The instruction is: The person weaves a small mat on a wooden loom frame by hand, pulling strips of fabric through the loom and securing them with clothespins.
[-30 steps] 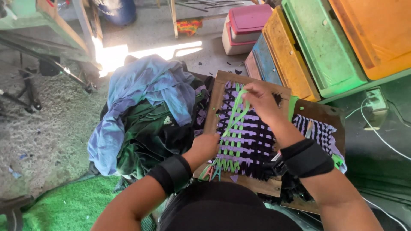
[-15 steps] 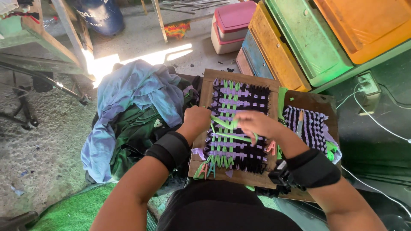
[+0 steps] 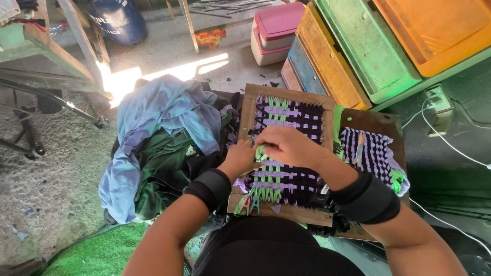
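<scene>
- Whereas 1 second ago the right hand [image 3: 289, 147] was raised toward the far edge of the square wooden weaving frame [image 3: 286, 97], drawing a green strip along the warp, it has now come down to mid-frame, beside the left.
- Both hands now meet over the same spot: the left hand [image 3: 241, 159] has its fingers curled against the frame's left side, and the right lies palm down with its fingertips closed on the light green fabric strip [image 3: 261, 152] — whether the left also pinches it I cannot tell.
- Judgement: the strip's long pull looks finished, and the work has passed to seating or tucking it among the purple-and-black woven bands [image 3: 286, 115].
- Frame position: shifted slightly in view but resting on the same brown wooden board [image 3: 376, 122] in front of the person, with loose green ends at its near edge.
- A second, finished black-and-lilac woven mat [image 3: 371, 151] lies just right of the frame — unchanged.
- A heap of blue and dark green cloth [image 3: 158, 133] stays at the left, untouched.
</scene>
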